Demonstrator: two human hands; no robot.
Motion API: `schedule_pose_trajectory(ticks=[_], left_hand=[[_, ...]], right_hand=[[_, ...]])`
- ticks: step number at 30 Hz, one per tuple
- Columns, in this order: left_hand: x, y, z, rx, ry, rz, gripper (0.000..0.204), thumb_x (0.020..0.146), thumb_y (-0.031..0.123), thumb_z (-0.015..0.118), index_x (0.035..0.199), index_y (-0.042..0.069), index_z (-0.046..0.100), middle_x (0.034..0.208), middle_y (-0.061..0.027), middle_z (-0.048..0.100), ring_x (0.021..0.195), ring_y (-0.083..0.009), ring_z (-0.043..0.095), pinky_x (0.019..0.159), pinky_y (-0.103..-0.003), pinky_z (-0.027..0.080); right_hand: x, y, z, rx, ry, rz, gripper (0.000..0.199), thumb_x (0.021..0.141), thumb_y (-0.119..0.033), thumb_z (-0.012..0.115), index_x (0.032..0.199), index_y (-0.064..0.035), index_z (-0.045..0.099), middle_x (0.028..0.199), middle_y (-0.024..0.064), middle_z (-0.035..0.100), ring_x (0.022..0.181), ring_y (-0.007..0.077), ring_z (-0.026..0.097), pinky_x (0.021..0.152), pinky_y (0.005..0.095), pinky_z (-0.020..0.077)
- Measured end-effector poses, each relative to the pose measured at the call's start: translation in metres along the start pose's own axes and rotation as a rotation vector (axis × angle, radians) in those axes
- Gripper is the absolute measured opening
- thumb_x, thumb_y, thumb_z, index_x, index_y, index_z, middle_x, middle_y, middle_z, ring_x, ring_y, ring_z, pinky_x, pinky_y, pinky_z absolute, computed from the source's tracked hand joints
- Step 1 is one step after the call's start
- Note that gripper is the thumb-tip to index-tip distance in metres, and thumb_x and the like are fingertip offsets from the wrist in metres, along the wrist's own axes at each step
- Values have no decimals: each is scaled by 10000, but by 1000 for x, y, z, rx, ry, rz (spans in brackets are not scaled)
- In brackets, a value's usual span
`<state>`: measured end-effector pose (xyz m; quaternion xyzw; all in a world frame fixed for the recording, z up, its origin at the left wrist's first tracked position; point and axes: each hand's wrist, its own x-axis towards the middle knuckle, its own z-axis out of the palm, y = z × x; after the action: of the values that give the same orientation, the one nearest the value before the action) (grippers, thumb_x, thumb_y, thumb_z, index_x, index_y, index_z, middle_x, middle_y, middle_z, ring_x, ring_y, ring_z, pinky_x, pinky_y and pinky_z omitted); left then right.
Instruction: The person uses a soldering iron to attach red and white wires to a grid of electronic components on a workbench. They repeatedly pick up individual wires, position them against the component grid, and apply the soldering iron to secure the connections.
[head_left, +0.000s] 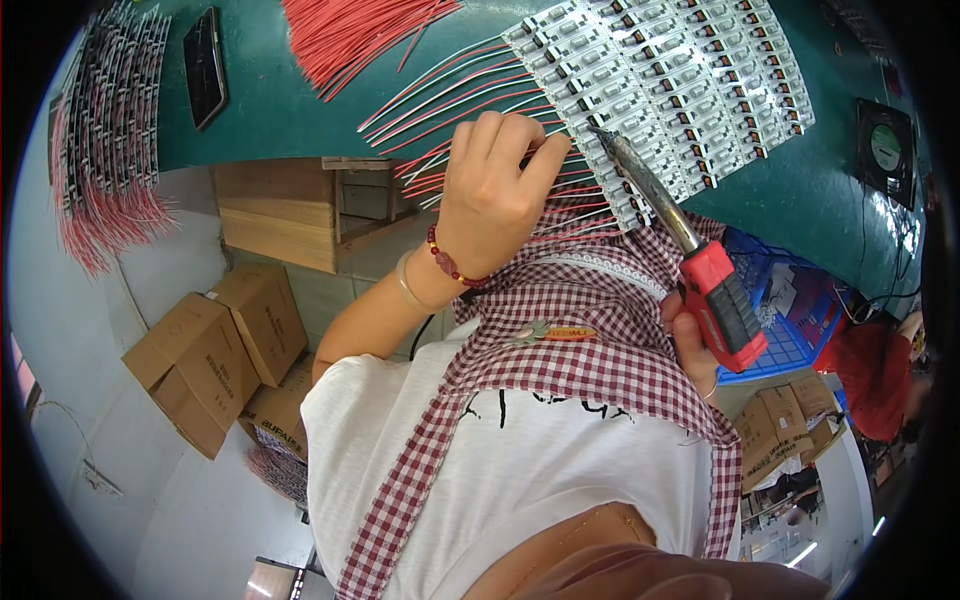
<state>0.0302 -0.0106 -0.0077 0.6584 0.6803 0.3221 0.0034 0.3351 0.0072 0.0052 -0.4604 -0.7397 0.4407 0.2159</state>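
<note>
My left hand [490, 190] is curled with its fingertips pinched on thin red and white wires [450, 100] at the near edge of a panel of small circuit boards [660, 80]. A red bead bracelet is on that wrist. My right hand [688, 340] grips the red and black handle of a soldering iron [725, 305]. Its metal tip [610, 140] points at the panel's edge, just right of my left fingers. The panel and wires lie on a green table [270, 110].
A bundle of red wires [350, 35] and a dark phone [205, 65] lie further back. Stacked boards with red leads [110, 130] sit at the far left. A small fan [885, 150], a blue basket [790, 300], cardboard boxes [215, 345] and a person in red [875, 370] surround me.
</note>
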Motion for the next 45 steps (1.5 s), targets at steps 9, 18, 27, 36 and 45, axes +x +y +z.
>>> schedule_pose_trajectory(ticks=[9, 18, 27, 36, 45], left_hand=[[8, -17, 3, 60, 106, -110, 134, 760, 34, 730, 875, 91, 691, 857, -14, 600, 788, -210, 552, 697, -340, 391], [7, -15, 4, 30, 106, -109, 149, 736, 33, 743, 860, 94, 689, 861, -6, 603, 790, -204, 541, 695, -351, 380], [10, -10, 3, 39, 65, -133, 142, 741, 39, 736, 851, 104, 673, 849, 1, 604, 799, -205, 550, 727, -351, 362], [11, -4, 7, 49, -12, -211, 144, 777, 19, 683, 880, 89, 611, 868, -44, 567, 848, -248, 539, 747, -382, 355], [8, -5, 1, 21, -11, -157, 151, 773, 5, 691, 890, 68, 618, 870, -54, 562, 816, -246, 547, 713, -372, 378]], right_hand=[[11, 3, 7, -88, -129, -37, 478, 942, -252, 617, 1289, 49, 488, 677, 69, 560, 553, 109, 474, 532, 258, 385], [20, -12, 11, 33, -153, -45, 432, 955, -214, 597, 1273, 57, 487, 687, 76, 567, 564, 108, 484, 537, 247, 389], [21, -24, 16, 219, -90, 48, 417, 948, -192, 604, 1274, 46, 499, 690, 82, 572, 570, 113, 492, 537, 251, 395], [9, -5, 9, 183, -192, 140, 364, 927, -119, 641, 1264, 1, 573, 1078, 115, 631, 981, 201, 593, 843, 333, 471], [7, -1, 8, 121, -180, 140, 315, 874, -127, 697, 1166, -17, 648, 1067, 128, 677, 942, 229, 661, 812, 334, 511]])
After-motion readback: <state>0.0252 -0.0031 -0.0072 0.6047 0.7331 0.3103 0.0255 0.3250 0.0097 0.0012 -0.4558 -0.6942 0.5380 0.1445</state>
